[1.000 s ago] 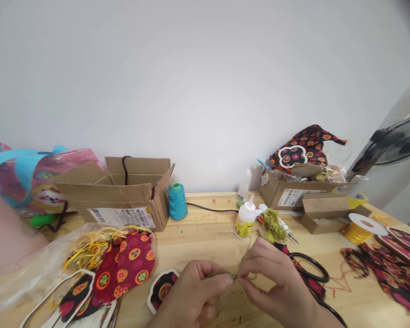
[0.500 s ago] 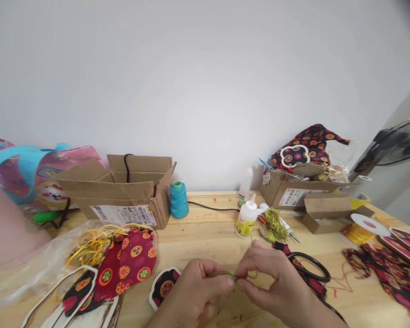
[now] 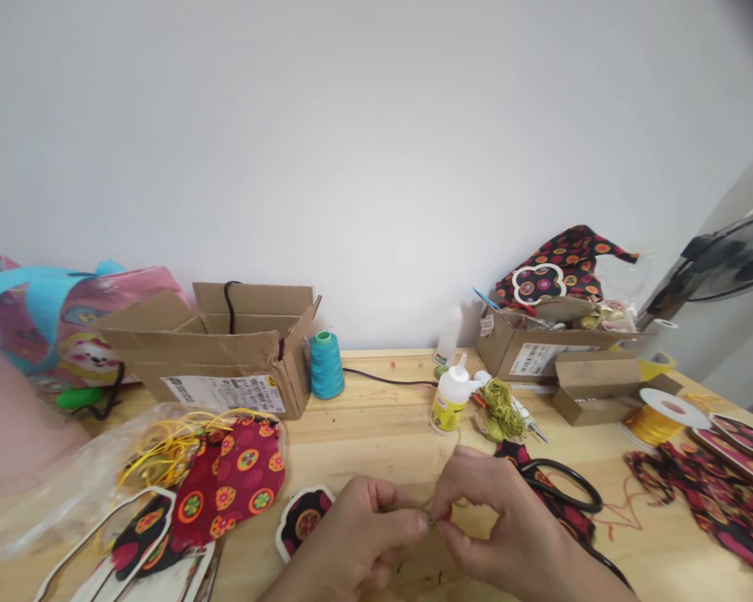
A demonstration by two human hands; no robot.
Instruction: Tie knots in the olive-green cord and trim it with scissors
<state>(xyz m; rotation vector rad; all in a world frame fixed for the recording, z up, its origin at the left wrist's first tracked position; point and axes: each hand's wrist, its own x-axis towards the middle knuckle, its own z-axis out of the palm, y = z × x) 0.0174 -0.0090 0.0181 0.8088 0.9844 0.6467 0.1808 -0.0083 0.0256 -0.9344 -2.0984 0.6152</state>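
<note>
My left hand (image 3: 376, 531) pinches a thin olive-green cord (image 3: 407, 505) between thumb and forefinger. Fingertip to fingertip with it, my right hand (image 3: 486, 510) also pinches the cord, and a small loop of it shows by the right fingers. The ends of the cord are mostly hidden by my hands. Just left of my left hand lies a flower-shaped patterned piece with a white rim (image 3: 302, 520). Black-handled scissors (image 3: 568, 485) rest on dark patterned fabric beside my right hand. Beyond the hands stand a white glue bottle with a yellow label (image 3: 450, 401) and a bundle of olive cord (image 3: 500, 405).
An open cardboard box (image 3: 207, 355) and a teal thread cone (image 3: 327, 366) stand at back left. Red patterned fabric (image 3: 232, 472) and yellow cords lie at left. Another filled box (image 3: 540, 355), a yellow cord spool (image 3: 658, 418) and fabric strips (image 3: 715, 502) occupy the right.
My fingers have shifted only slightly on the cord, and the hands stay together. The whole view has moved a little, with surroundings appearing slightly further left.
</note>
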